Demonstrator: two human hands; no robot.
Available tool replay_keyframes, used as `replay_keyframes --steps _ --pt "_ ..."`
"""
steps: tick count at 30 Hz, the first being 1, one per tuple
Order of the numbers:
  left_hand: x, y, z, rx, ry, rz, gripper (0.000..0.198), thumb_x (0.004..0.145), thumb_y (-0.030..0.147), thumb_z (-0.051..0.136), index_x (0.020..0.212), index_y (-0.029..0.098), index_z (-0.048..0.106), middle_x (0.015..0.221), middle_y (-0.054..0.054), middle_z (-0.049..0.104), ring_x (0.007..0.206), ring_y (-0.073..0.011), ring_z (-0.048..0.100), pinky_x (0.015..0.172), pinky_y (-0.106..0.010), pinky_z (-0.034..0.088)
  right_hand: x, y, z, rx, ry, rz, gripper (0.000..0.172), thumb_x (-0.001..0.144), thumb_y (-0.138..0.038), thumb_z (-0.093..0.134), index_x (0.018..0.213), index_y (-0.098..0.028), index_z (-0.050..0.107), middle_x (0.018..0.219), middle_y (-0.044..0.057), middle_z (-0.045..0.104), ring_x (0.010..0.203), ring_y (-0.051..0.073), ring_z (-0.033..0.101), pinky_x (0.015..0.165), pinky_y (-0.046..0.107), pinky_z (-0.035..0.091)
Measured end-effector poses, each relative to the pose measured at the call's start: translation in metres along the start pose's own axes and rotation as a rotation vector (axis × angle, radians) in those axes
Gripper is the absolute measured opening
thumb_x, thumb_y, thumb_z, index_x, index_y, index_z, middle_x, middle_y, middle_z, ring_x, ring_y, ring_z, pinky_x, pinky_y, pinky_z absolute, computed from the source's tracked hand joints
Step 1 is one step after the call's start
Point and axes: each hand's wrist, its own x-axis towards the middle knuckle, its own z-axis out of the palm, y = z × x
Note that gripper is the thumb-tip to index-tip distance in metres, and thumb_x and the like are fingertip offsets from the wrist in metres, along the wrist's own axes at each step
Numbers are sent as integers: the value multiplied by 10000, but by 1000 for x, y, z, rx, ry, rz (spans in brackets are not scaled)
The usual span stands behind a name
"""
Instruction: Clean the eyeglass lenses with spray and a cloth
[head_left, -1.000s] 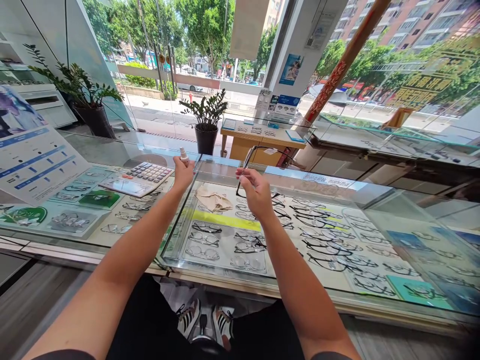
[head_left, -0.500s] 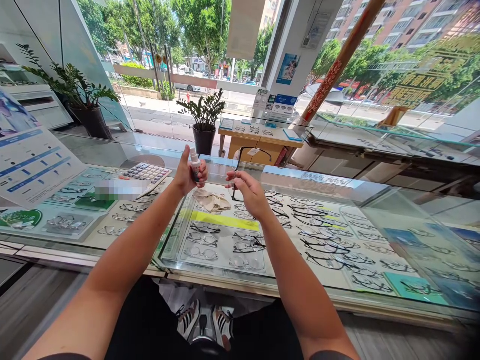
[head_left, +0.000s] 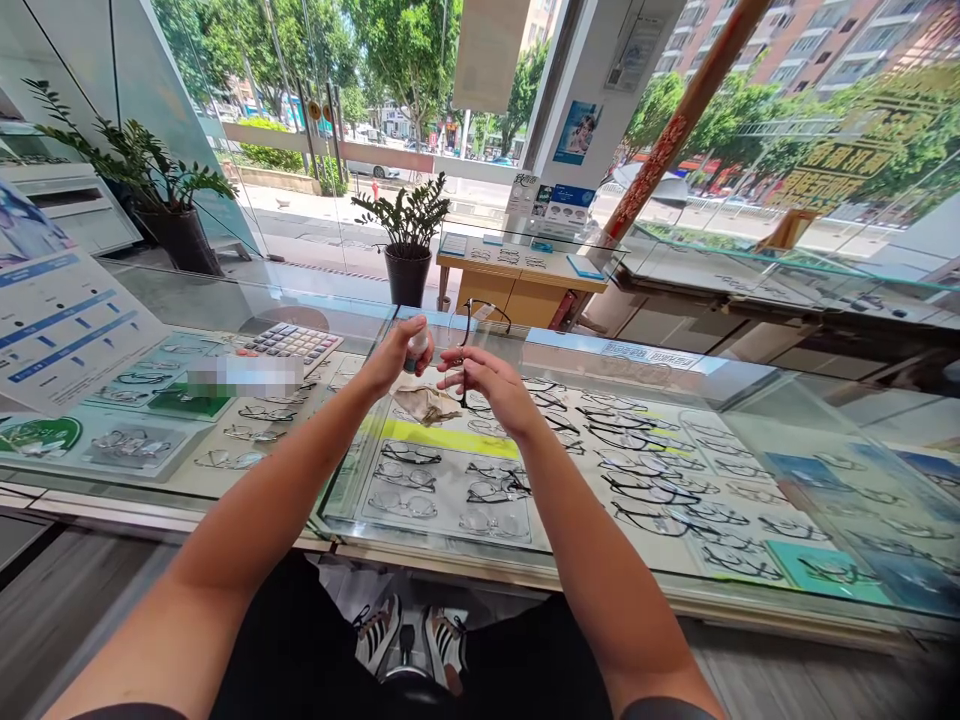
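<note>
My left hand (head_left: 399, 352) is wrapped round a small white spray bottle (head_left: 417, 347), thumb on its top. The bottle tilts toward the glasses, and most of it is hidden by the fingers. My right hand (head_left: 491, 382) pinches a pair of dark-framed eyeglasses (head_left: 468, 345), held up on edge above the counter with one temple arching away to the right. A small gap separates the bottle from the glasses. Below both hands, a crumpled beige cloth (head_left: 426, 403) lies on the glass display counter (head_left: 450, 552).
Rows of eyeglasses (head_left: 637, 450) lie inside the counter. A calculator (head_left: 294, 342) rests at the left, near a standing printed card (head_left: 64, 300). Beyond the counter stand a potted plant (head_left: 409, 270) and a wooden cabinet (head_left: 517, 285).
My left hand has moved right toward the glasses and tipped the bottle, which was upright before. The glasses have turned and shifted slightly left in my right hand.
</note>
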Motion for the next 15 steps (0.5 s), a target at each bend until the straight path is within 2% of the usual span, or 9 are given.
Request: replay_keyframes --steps 5,10,15 --pt "-1 -6 6 1 -4 -46 694 841 860 590 594 213 552 553 -36 549 478 -128 475 506 -285 359 -1 -1 6 71 -55 42 350 983 -498 720 1176 -215 794 1185 93 822 959 225 829 805 320 526" --pt "-5 -2 11 -31 -9 -36 693 822 883 597 645 213 577 576 -28 583 487 -131 499 516 -284 394 -1 -1 6 133 -57 45 337 963 -480 740 1168 -220 806 1180 80 828 957 225 829 814 319 524" --pt "-5 2 9 5 -7 51 789 877 935 516 535 223 530 491 -9 462 450 -127 460 518 -303 362 1 -4 1 223 21 32 348 940 -466 729 1175 -220 804 1139 80 833 936 231 824 825 336 561"
